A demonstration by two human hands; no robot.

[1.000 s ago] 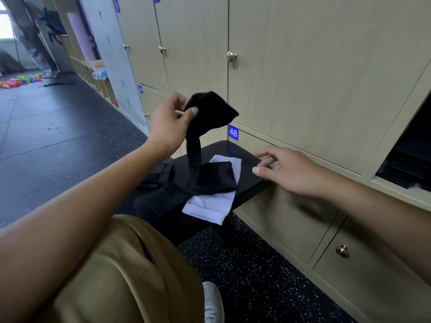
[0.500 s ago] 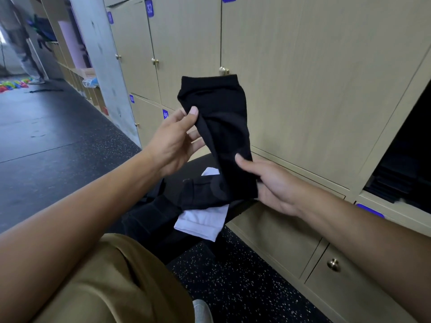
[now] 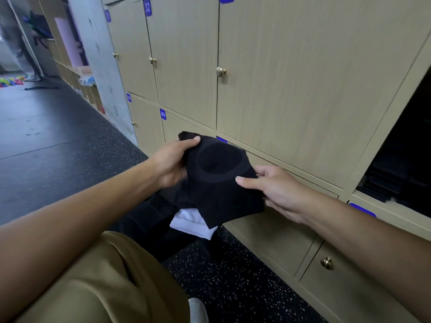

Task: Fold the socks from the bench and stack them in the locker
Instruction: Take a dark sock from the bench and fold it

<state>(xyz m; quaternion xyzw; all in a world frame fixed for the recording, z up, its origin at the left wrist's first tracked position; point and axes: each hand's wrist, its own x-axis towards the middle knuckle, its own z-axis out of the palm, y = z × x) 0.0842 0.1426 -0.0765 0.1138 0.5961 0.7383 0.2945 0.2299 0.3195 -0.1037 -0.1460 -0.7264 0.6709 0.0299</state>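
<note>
A black sock [image 3: 219,180] is stretched between both hands above the bench. My left hand [image 3: 171,163] grips its left end, thumb on top. My right hand [image 3: 275,190] pinches its right edge between thumb and fingers. Beneath it, on the black bench [image 3: 149,220], lie a white sock [image 3: 191,224] and more dark socks [image 3: 179,197], partly hidden by the held sock. The open locker [image 3: 401,164] is at the right edge, dark inside, with a stack of dark folded items [image 3: 384,183] on its floor.
Closed beige locker doors [image 3: 291,89] with brass knobs fill the wall ahead and below. My knee in tan trousers [image 3: 100,283] is at the bottom left. Speckled black floor [image 3: 233,283] lies below. A person stands far away at the top left [image 3: 16,43].
The sock hung from my left hand alone a second ago. My right hand came over and took its other end, and both hands lowered it and spread it out flat.
</note>
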